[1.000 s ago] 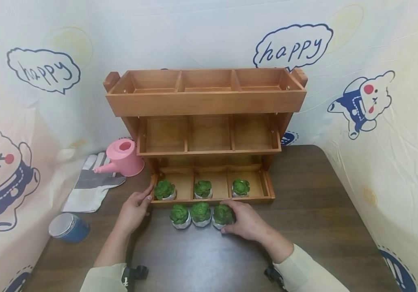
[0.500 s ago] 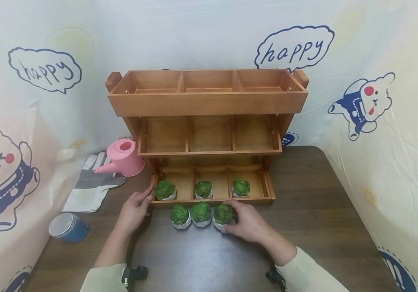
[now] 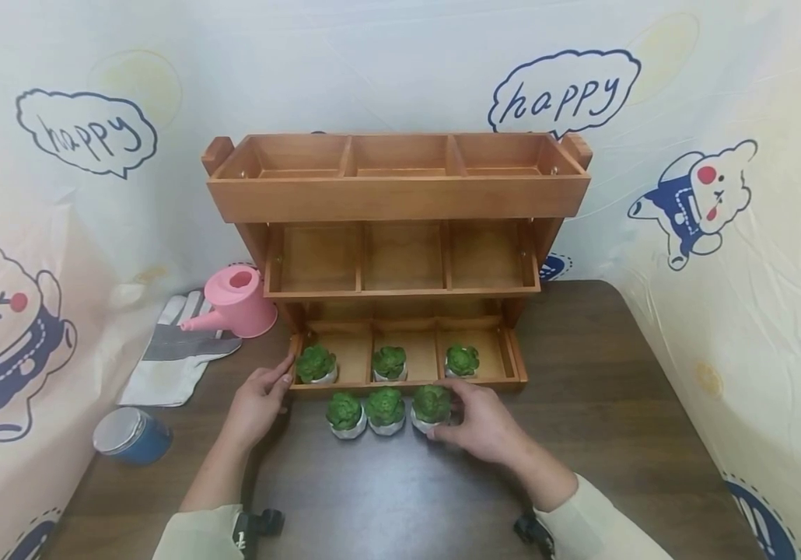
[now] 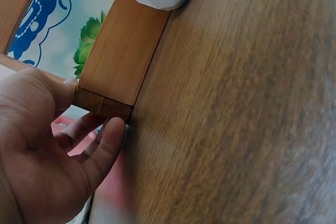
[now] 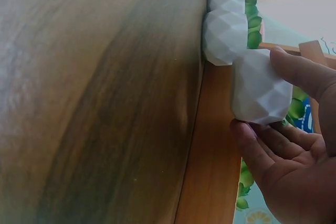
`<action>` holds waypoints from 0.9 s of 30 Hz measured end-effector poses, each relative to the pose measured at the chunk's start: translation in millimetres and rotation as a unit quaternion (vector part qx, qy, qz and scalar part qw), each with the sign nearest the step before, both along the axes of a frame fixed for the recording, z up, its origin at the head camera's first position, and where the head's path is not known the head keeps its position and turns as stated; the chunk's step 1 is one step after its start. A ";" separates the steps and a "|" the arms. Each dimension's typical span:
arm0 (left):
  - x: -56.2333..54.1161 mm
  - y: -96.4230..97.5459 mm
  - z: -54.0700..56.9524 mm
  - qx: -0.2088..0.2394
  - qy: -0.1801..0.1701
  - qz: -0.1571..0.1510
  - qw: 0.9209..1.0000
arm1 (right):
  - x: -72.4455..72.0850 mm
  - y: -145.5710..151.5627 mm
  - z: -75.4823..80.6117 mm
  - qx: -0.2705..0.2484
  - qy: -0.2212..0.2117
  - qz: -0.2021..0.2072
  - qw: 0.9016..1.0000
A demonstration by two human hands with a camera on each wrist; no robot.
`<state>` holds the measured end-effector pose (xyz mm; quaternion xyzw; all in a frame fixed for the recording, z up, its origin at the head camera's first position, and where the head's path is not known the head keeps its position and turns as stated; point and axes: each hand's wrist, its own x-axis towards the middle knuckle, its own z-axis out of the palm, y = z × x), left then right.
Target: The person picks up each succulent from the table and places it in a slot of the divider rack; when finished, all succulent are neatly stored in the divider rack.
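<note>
My right hand [image 3: 480, 420] pinches a small potted succulent [image 3: 431, 404] between thumb and fingers. In the right wrist view its white faceted pot [image 5: 262, 87] is off the table. Two more potted succulents, one at the left [image 3: 346, 414] and one in the middle [image 3: 385, 410], stand side by side before the wooden shelf [image 3: 400, 201]. Its bottom tier holds a succulent in each of three compartments: left [image 3: 316, 364], middle [image 3: 390, 362] and right [image 3: 462, 360]. My left hand [image 3: 255, 406] rests on the bottom tier's left front corner, its fingers against the wooden end [image 4: 102, 103].
Left of the shelf, a pink watering can [image 3: 239, 302] stands by grey-and-white gloves [image 3: 173, 354]. A blue jar [image 3: 133, 435] with a pale lid is nearer on the left. The upper two tiers have three bare compartments each. A printed curtain [image 3: 386, 62] hangs behind the table.
My right hand has lifted the right-hand succulent slightly and shifted it a little right, away from its neighbour. My left hand stays at the shelf corner.
</note>
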<state>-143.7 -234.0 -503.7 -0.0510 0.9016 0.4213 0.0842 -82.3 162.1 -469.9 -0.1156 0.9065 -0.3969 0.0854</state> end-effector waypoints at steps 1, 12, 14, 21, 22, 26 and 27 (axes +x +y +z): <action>0.0 -0.2 -0.2 -0.001 0.001 0.000 1.000 | 0.1 0.2 0.7 -0.003 0.002 -0.001 1.000; -0.2 0.1 -0.5 -0.001 0.006 -0.003 1.000 | 1.1 6.1 12.1 -0.002 0.034 -0.007 0.999; 0.1 0.3 -0.9 -0.001 0.006 -0.004 1.000 | 1.1 7.7 15.1 -0.004 0.036 -0.009 0.999; 0.4 0.1 -1.3 0.000 0.002 -0.006 1.000 | 0.2 10.1 27.0 -0.019 0.019 -0.031 0.999; 0.6 0.0 -1.2 0.001 0.002 -0.005 1.000 | 0.1 10.2 28.6 -0.020 0.020 -0.034 0.999; 0.4 -0.8 -1.8 0.004 0.003 -0.002 1.000 | -0.7 11.0 34.8 -0.023 0.034 -0.040 0.998; 0.4 -1.0 -2.0 0.005 0.004 -0.002 1.000 | -0.9 11.1 36.5 -0.023 0.040 -0.041 0.998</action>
